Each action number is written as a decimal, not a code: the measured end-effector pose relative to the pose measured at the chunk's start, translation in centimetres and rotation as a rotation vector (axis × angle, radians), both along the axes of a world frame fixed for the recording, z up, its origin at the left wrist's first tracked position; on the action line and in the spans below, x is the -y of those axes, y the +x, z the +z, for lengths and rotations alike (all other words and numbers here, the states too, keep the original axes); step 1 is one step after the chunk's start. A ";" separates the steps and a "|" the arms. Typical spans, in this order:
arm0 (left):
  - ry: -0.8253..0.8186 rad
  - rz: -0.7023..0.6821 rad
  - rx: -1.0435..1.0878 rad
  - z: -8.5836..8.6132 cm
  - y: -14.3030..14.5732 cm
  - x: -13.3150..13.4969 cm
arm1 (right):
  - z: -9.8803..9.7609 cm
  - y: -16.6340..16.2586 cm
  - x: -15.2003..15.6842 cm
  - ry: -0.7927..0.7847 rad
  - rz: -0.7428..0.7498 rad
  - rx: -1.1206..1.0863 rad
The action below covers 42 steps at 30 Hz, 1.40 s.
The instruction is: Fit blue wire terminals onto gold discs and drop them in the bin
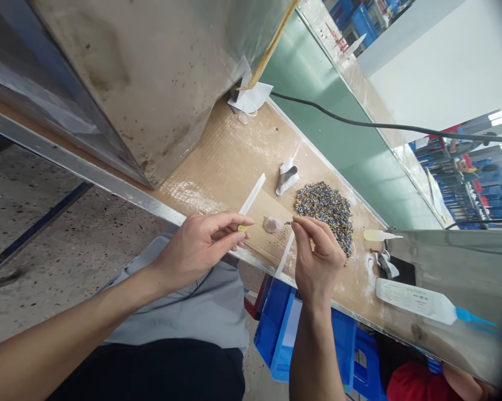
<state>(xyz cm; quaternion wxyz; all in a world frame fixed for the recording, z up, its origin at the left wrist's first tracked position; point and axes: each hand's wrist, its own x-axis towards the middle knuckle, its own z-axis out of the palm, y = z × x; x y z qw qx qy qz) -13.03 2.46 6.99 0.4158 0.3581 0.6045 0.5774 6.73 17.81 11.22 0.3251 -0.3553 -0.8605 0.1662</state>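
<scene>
My left hand (pixel 213 236) is closed in a pinch on a small yellow piece (pixel 242 228) at the front edge of the bench. To the right, my right hand (pixel 316 245) pinches a tiny dark metal part (pixel 288 223) between thumb and forefinger; its exact kind is too small to tell. Between the hands lies a small clear round dish (pixel 272 224), with tiny bits scattered beside it on the cardboard. Just behind my right hand is a heap of small blue and brass-coloured parts (pixel 323 209).
A crumpled wrapped dark piece (pixel 287 176) lies behind the dish. At the right are a small yellowish dropper bottle (pixel 380 235) and a large white bottle (pixel 418 301) with a blue nozzle. Blue bins (pixel 276 334) stand below the edge. A black cable (pixel 338 116) crosses the green panel. Part of a person in red (pixel 418 381) shows lower right.
</scene>
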 end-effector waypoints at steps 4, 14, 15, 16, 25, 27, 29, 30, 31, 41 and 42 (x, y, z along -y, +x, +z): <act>-0.001 0.000 -0.009 0.0 0.1 -0.1 | -0.2 0.0 0.0 0.025 -0.017 0.005; -0.007 0.001 -0.014 0.3 0.0 0.0 | 0.0 0.1 -0.2 -0.001 -0.023 -0.005; -0.009 0.000 -0.015 0.3 0.0 0.0 | 0.0 0.1 -0.2 -0.004 -0.029 -0.008; -0.011 -0.002 -0.014 0.3 0.0 0.0 | 0.0 0.1 -0.2 -0.011 -0.034 -0.008; -0.022 -0.009 0.003 0.0 0.1 0.1 | 0.4 0.3 -0.2 -0.041 -0.072 -0.036; -0.018 -0.010 -0.003 0.0 0.1 0.1 | 0.6 0.6 0.1 -0.054 -0.067 -0.024; -0.014 -0.007 -0.011 0.0 0.1 0.0 | 0.7 0.8 0.6 -0.063 -0.064 -0.007; -0.013 -0.009 -0.013 0.0 0.0 0.0 | 0.7 0.9 0.8 -0.061 -0.063 0.000; -0.013 -0.010 -0.014 0.0 0.0 -0.1 | 0.6 1.0 1.0 -0.055 -0.058 0.007; -0.017 -0.006 -0.019 0.1 0.1 0.0 | -0.2 1.7 1.2 -0.025 -0.093 0.003; -0.015 -0.006 -0.021 0.1 0.1 0.0 | -0.1 1.9 1.2 -0.046 -0.089 -0.008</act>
